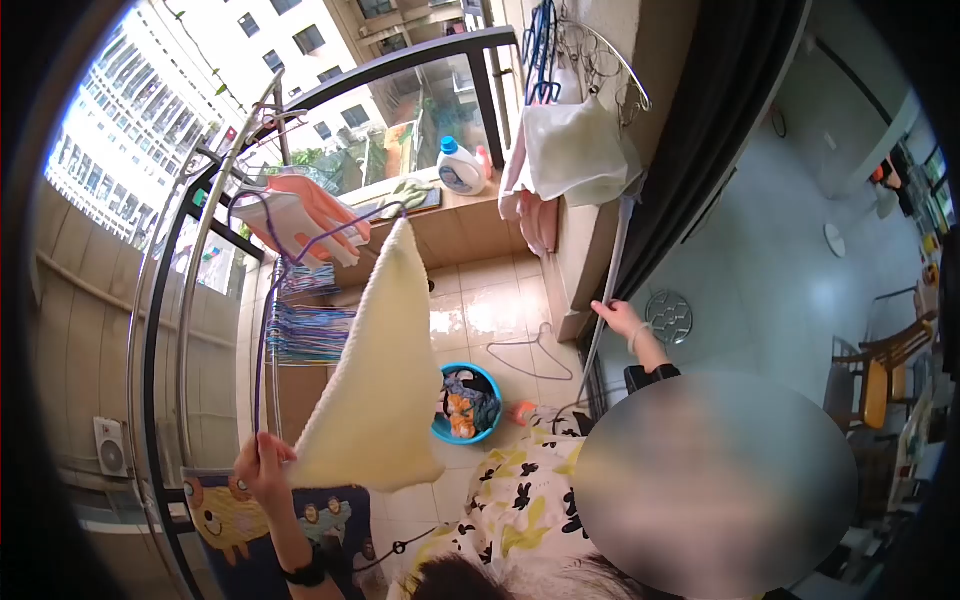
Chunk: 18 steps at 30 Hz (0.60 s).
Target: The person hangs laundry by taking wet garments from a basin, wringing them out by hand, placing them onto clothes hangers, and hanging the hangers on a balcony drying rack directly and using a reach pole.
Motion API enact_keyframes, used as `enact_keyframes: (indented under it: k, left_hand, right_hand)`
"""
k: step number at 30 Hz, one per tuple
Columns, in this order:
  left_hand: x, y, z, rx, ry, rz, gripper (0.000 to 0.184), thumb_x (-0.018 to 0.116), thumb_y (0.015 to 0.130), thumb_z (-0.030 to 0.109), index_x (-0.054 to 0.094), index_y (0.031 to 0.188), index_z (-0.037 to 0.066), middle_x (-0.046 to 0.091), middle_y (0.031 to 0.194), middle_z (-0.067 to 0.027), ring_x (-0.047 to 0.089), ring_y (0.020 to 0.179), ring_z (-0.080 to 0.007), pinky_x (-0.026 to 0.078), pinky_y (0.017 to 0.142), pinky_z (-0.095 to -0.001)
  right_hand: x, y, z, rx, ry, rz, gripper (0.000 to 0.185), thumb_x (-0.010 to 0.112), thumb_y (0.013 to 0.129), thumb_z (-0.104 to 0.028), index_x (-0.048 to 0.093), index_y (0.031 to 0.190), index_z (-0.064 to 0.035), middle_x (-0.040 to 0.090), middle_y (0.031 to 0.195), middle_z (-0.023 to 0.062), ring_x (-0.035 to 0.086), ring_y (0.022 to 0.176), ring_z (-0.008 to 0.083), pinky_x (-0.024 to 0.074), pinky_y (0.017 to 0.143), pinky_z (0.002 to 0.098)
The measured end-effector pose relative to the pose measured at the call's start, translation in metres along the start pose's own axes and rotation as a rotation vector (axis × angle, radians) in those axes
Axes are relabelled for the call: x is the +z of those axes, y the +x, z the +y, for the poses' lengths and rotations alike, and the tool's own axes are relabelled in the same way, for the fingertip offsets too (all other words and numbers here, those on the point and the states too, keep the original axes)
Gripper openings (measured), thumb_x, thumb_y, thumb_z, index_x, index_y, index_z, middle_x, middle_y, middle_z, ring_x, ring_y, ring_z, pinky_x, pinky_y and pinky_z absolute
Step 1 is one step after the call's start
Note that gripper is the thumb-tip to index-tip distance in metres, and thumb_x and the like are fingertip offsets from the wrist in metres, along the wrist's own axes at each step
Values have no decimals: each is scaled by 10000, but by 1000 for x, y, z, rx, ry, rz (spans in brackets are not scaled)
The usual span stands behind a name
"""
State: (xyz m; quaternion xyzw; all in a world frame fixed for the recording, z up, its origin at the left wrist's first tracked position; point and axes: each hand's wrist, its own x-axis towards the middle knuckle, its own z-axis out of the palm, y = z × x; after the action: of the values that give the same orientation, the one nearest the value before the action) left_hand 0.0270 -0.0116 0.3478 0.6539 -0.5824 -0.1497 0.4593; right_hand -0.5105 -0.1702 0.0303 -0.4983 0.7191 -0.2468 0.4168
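Observation:
My left hand (265, 468) is closed around the lower corner of a purple clothes hanger (262, 350). A cream towel (375, 400) with a ribbed edge hangs over the hanger, its lower end beside my left hand. The hanger's hook reaches up to the left, close to some pink and white cloths (310, 215) by the metal rail. Off to the right, my right hand (622, 318) has its fingers around a slim grey-white pole (617, 250) that leans along the wall by the doorway.
Below stands a blue basin (498, 405) of clothes, with a loose hanger (530, 358) on the tiled floor. Many hangers (305, 335) are stacked at the left. A detergent bottle (460, 170) stands on the ledge. Light cloths (575, 150) hang on the wall at the upper right.

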Motion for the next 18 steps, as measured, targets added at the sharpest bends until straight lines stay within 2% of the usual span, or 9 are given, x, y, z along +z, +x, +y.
enact_keyframes:
  k: [1, 4, 6, 7, 8, 10, 11, 15, 18]
  left_hand:
    - [3, 4, 0, -15, -107, -31, 398, 439, 946, 198, 485, 595, 15, 498, 524, -32, 412, 483, -75, 284, 465, -220]
    - [13, 9, 14, -46, -201, 17, 399, 445, 945, 198, 484, 591, 18, 502, 531, -37, 426, 479, -72, 305, 465, -211]
    - [3, 11, 19, -81, -245, 79, 398, 452, 944, 205, 486, 592, 21, 508, 537, -39, 426, 474, -68, 311, 463, -206]
    - [-2, 11, 20, -91, -271, 83, 397, 456, 943, 211, 488, 595, 22, 513, 541, -40, 424, 470, -65, 311, 461, -203]
    - [-7, 11, 23, -79, -248, 150, 397, 456, 943, 211, 488, 595, 22, 513, 541, -40, 424, 470, -65, 311, 461, -203]
    - [-15, 11, 24, -50, -440, 124, 406, 463, 940, 227, 491, 590, 22, 526, 543, -43, 415, 461, -56, 299, 447, -198]
    - [-21, 11, 29, -39, -409, 166, 406, 463, 940, 227, 491, 590, 22, 526, 543, -43, 415, 461, -56, 299, 447, -198]
    - [-53, -2, 60, -45, -364, 262, 427, 486, 928, 251, 486, 568, 21, 502, 517, -45, 438, 447, -79, 307, 427, -205]
    - [-83, -16, 76, 68, -359, 330, 418, 497, 919, 250, 502, 573, 16, 510, 518, -58, 468, 448, -105, 318, 420, -212]
  right_hand:
    - [7, 4, 5, 12, 37, 39, 552, 577, 793, -482, 588, 1003, 29, 645, 896, 170, 606, 824, 289, 456, 746, 362]
    - [5, -21, 16, -158, 13, 97, 504, 544, 844, -431, 578, 1045, 31, 635, 916, 178, 592, 848, 236, 449, 763, 335]
    - [3, -37, 39, -219, 125, -28, 465, 524, 871, -404, 583, 1033, 28, 639, 917, 142, 581, 863, 196, 449, 785, 320]
    - [-4, -55, 26, -93, -15, -126, 395, 532, 883, -359, 594, 1006, 11, 634, 905, 96, 570, 873, 152, 451, 788, 299]
    - [8, -48, 61, -301, 160, -208, 294, 555, 883, -292, 611, 967, -15, 628, 883, 64, 558, 864, 119, 447, 789, 280]
    - [16, -78, -9, -471, 19, -422, 231, 591, 868, -252, 603, 940, -33, 616, 838, 26, 558, 834, 99, 457, 779, 268]
    - [31, -86, -53, -417, 42, -551, 215, 583, 873, -241, 599, 936, -36, 605, 810, 16, 562, 817, 101, 461, 748, 264]
    - [127, -93, -178, -635, 395, -901, 194, 525, 903, -208, 578, 878, -24, 575, 736, 12, 556, 703, 97, 451, 643, 246]
    - [165, -118, -267, -719, 369, -985, 235, 486, 916, -213, 529, 769, -34, 509, 618, -10, 492, 591, 66, 406, 548, 226]
